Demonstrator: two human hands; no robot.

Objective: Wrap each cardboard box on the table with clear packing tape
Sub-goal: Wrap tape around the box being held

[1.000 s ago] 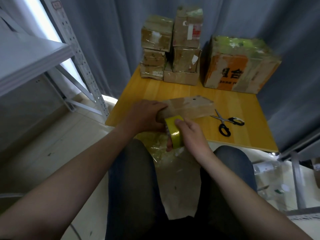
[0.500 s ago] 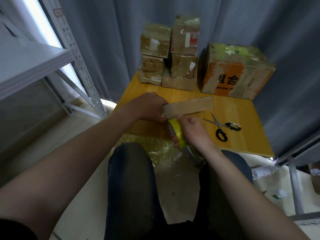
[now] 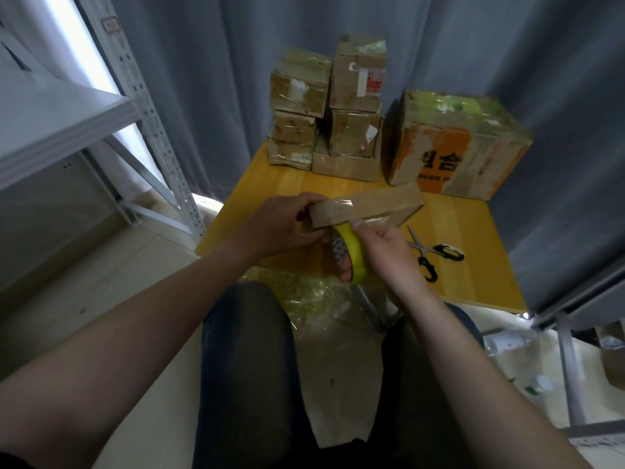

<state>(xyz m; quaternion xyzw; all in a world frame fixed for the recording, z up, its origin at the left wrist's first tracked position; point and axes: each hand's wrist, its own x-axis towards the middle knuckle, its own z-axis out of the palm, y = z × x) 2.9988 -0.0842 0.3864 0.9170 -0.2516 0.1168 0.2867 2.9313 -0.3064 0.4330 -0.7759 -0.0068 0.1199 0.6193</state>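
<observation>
One wooden desk (image 3: 480,228) against grey curtain (image 3: 220,96). Large orange-printed box (image 3: 456,147) at far right corner. Stack of small boxes (image 3: 324,106) just left of it, glossy with tape. Flat box (image 3: 375,206) tilted near desk's front edge, left end in left hand (image 3: 280,225), grip clamped round it. Right hand (image 3: 385,252) grip clamped on yellow tape roll (image 3: 355,255), fingers through core, roll touching flat box's near face. Scissors (image 3: 436,252) on desk, just right of right hand.

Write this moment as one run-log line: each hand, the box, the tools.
left hand: grips flat cardboard box end | right hand: holds tape roll at box's near edge | scissors: untouched on table
</observation>
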